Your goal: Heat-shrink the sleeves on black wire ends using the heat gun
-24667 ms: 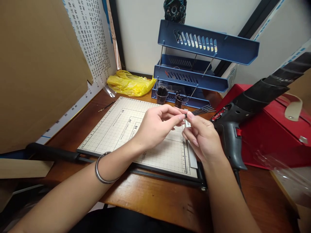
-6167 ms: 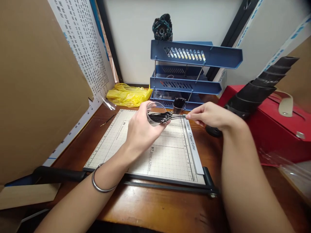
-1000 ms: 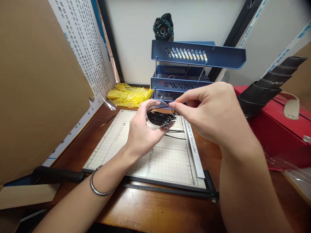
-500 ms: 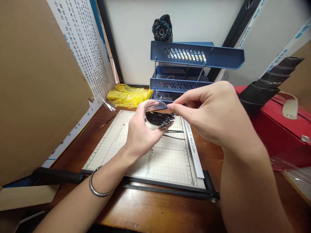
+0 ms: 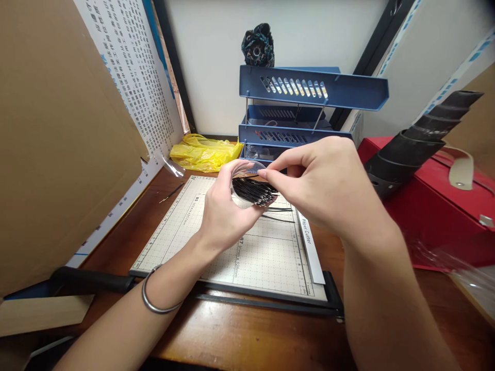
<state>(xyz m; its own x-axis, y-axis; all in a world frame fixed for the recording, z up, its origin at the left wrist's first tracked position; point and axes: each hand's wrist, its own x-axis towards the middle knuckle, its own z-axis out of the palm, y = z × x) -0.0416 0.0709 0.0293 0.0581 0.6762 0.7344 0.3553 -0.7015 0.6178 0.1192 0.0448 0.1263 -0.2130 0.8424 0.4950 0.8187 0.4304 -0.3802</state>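
Left hand [image 5: 224,211] curls round a clear, round plastic cup [image 5: 250,165], tipped over above the cream gridded paper cutter [image 5: 266,268]. Right hand [image 5: 325,188]: thumb and index pinch one thin black wire [image 5: 246,178] at the cup's mouth. Risks, my guess: tilt the cup further and the bundle of thin black silver-tipped wires [image 5: 253,191] could slide out; a crooked angle might snag the pinched one. Cup contents: bundle on the low side, gap above. Loose black wires [image 5: 280,209] lie on the cutter.
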